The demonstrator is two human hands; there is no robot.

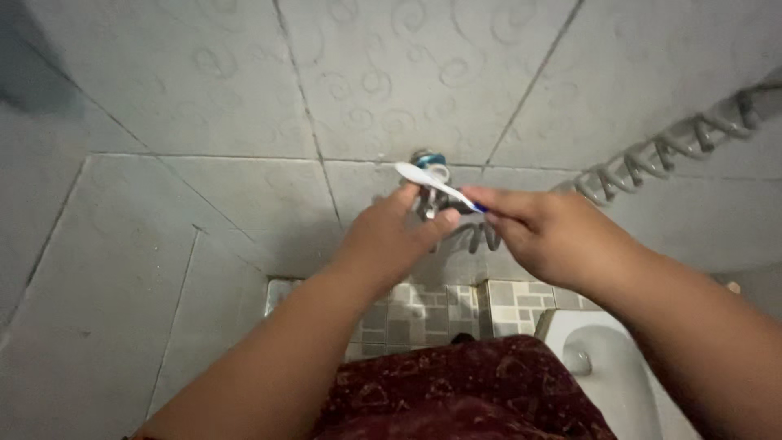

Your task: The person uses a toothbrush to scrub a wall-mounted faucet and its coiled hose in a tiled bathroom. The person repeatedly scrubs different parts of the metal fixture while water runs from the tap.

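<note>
Centrally, a slim white plastic toothbrush with a blue end (436, 186) sits in front of the tiled wall, a little toward twelve o'clock of the frame's middle. Its long axis runs on a slant from about ten o'clock, where the white end points up at the wall, down to about four o'clock, where the blue end meets the right hand (538, 236). That hand's grip is pressed together on the blue end, thumb and forefinger pinching it, so the brush reaches out from the right fingertips toward ten o'clock.

Just below the shaft, the left hand (387, 240) comes up from seven o'clock. Its fingers are loosely curled and partly spread; the thumb tip lies close under the middle of the brush, at the metal fitting behind it, but whether it touches either one cannot be told. The right hand is the one that carries the brush; the left is merely beside it.

Behind both hands a small chrome wall tap with a blue cap (429, 160) juts from the grey swirl-patterned wall tiles (383, 73). A grey coiled spray hose (652, 155) climbs from the tap toward two o'clock. Lower down, at five o'clock, lies the white ceramic toilet bowl (611, 367), and at six o'clock a dark red patterned cloth (456, 391) covers the person's lap above a mosaic tiled floor (423, 310).
</note>
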